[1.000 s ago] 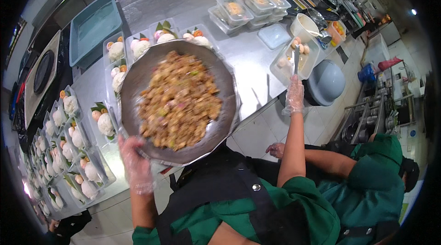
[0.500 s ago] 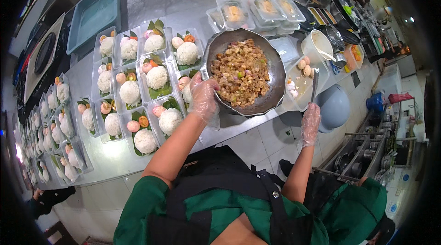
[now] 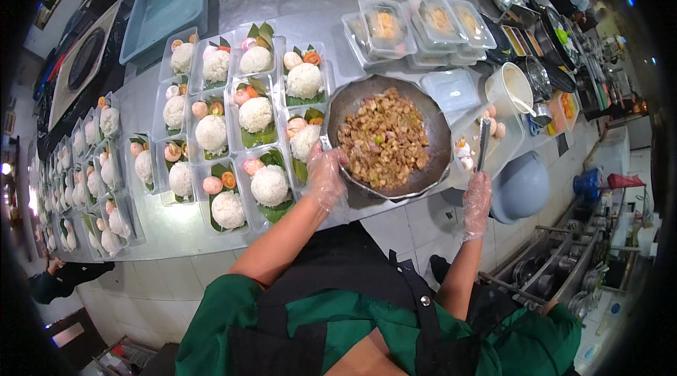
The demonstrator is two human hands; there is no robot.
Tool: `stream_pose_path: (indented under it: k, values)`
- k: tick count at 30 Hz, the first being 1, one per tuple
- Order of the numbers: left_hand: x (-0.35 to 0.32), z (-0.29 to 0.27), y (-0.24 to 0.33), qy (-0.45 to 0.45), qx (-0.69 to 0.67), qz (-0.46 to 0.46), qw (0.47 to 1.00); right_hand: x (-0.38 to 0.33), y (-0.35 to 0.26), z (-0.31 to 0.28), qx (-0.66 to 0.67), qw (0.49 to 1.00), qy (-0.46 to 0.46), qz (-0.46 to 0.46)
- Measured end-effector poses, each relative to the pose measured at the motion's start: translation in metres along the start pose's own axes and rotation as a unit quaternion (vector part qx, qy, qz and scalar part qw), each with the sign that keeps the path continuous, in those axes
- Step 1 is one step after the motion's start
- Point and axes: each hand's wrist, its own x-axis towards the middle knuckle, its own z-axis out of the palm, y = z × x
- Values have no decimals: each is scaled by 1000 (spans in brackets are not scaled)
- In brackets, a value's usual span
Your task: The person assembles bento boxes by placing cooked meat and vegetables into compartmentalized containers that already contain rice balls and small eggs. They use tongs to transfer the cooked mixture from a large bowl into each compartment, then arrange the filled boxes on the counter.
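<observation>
Head view, and it's the left hand [image 3: 326,177] in a clear glove, clamped on the near-left rim of a dark metal pan [image 3: 438,133]! The pan's mouth faces up; it's round, so no long axis to call, but a short silvery handle [image 3: 325,142] juts left toward the rice containers [image 3: 270,186]. Chopped brown food [image 3: 383,138] sits in the middle, well inside the rim. Over on the right, the right hand [image 3: 477,198] has its fingers closed round a slim metal utensil [image 3: 484,143], long axis running away from the body, tip up over the clear tub [image 3: 509,138].

Edges now: the pan hangs right at the near edge of the steel table [image 3: 282,9], and I can't tell whether its base touches. Tight on the left, rice containers just beside it; tight on the right, tub close by. Behind, stacked lidded containers [image 3: 384,23] guard the far side, with a gap of steel opening left of them.
</observation>
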Motion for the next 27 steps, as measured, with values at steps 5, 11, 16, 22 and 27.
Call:
stream_pose_path:
  k: [5, 11, 16, 22, 27]
  values:
    - [9, -1, 11, -63, 63, 53, 995, -9, -16, 12, 9, 1000, 6, 14]
    - [4, -41, 31, -198, 349, 4, 916, -28, -43, 24, 91, 995, -19, 42]
    - [-52, -109, 46, -150, 639, 480, 581, -63, -80, 46, -58, 974, -125, -179]
    - [-45, -138, 28, -146, 673, 540, 484, -62, -109, 64, -247, 855, -203, -409]
    - [-18, -132, 21, -141, 710, 528, 444, 13, -152, 50, -310, 857, -67, -406]
